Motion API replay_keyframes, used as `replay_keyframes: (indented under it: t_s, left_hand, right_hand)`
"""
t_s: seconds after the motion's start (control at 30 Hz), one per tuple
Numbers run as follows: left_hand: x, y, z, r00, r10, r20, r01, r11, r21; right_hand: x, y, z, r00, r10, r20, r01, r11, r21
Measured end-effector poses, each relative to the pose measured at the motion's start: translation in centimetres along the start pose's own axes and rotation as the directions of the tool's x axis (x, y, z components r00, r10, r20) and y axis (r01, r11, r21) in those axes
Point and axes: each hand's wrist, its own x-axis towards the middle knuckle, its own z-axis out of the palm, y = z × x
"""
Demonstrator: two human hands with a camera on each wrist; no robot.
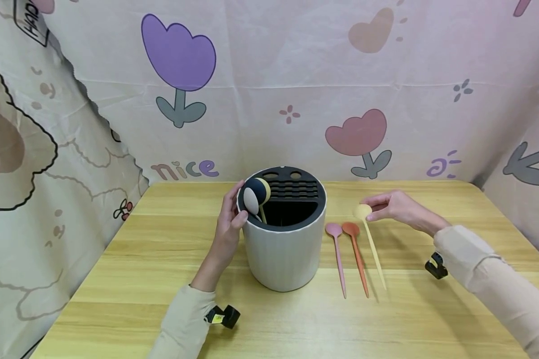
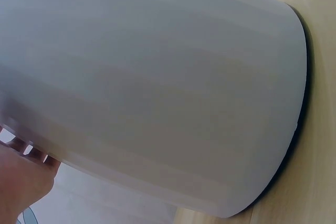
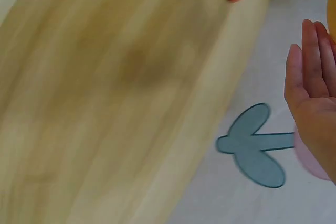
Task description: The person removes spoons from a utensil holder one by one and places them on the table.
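A white round utensil holder (image 1: 283,259) with a black divided insert (image 1: 292,208) stands upright on the table. My left hand (image 1: 228,217) grips its left side at the rim, thumb in front and fingers farther back. Its pale wall (image 2: 157,87) fills most of the left wrist view. To the right of the holder, my right hand (image 1: 399,208) pinches a yellow spoon (image 1: 374,245) by its round head, handle slanting down toward the table. Beside that spoon lie a pink spoon (image 1: 339,257) and an orange spoon (image 1: 358,257), heads away from me.
Utensils with a dark head (image 1: 257,185), a pale grey head (image 1: 250,201) and a yellow head (image 1: 267,190) lean in the holder's left part. The wooden table (image 1: 161,279) ends at a flower-printed cloth (image 1: 260,99) behind; similar cloth hangs at both sides.
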Motion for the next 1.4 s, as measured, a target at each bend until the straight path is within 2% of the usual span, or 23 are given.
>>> replay_keyframes:
  t_s: [0.17,0.53,0.73,0.9,1.1,1.4]
  left_hand:
    - [0.1,-0.1,0.1,1.0,-0.002,0.0,0.002,1.0,0.0]
    - [0.2,-0.1,0.0,1.0,0.006,-0.008,-0.006,1.0,0.008]
    - [0.1,-0.1,0.0,1.0,-0.01,-0.005,0.01,1.0,0.0]
    - [0.1,-0.1,0.2,1.0,-0.002,0.001,0.002,1.0,-0.011]
    - [0.1,0.0,0.0,1.0,0.008,0.001,-0.007,1.0,-0.018]
    - [0.0,0.0,-0.1,1.0,-0.003,0.002,0.003,1.0,0.001]
  right_hand:
    - [0.0,1.3,0.0,1.0,0.009,0.027,-0.009,1.0,0.008]
    - [0.0,2.9,0.6,0.999,0.027,0.017,-0.027,1.0,-0.013]
    - [0.2,4.1,1.1,0.998,0.04,0.045,-0.04,0.999,0.015]
    - [0.3,5.1,1.3,0.998,0.056,0.037,-0.057,0.998,0.028]
    - [0.4,5.3,1.6,0.997,0.055,0.051,-0.059,0.995,0.083]
    - [0.4,5.7,1.9,0.999,0.027,0.033,-0.029,0.998,0.055]
